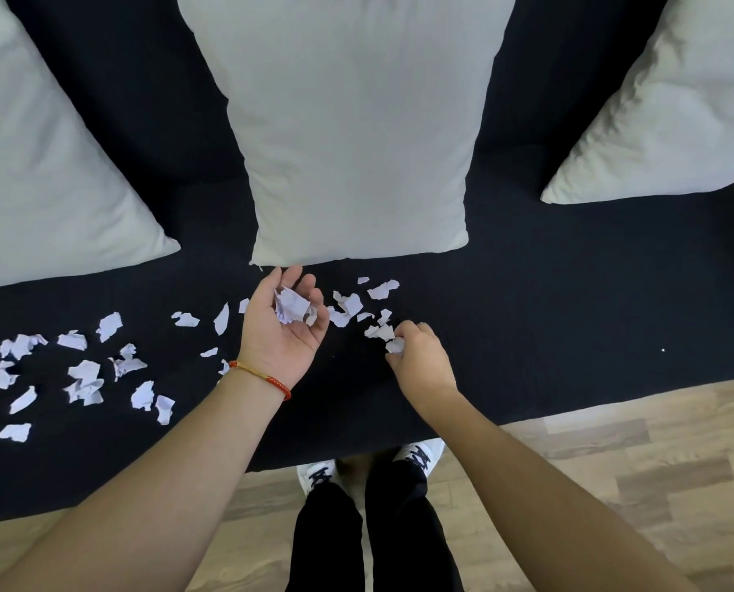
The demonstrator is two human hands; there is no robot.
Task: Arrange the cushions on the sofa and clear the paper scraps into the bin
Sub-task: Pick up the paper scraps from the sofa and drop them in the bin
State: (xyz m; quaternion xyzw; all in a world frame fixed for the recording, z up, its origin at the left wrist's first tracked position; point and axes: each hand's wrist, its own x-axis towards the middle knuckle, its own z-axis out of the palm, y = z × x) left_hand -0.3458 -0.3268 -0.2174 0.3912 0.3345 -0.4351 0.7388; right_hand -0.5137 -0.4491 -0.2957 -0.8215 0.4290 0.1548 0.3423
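Three white cushions lean upright against the back of the black sofa [570,301]: left cushion [36,173], middle cushion [348,121], right cushion [672,113]. Torn white paper scraps lie on the seat, several at the left [83,373] and a few in the middle [350,305]. My left hand [282,335] is palm up, cupped around a small heap of scraps [292,307]. My right hand [418,361] is palm down, its fingers pinching a scrap [395,346] off the seat. No bin is in view.
Wooden floor [634,472] runs along the sofa's front edge. My legs in black trousers [378,536] and white shoes [416,452] stand against the sofa. A tiny white speck [663,350] lies on the seat's right part.
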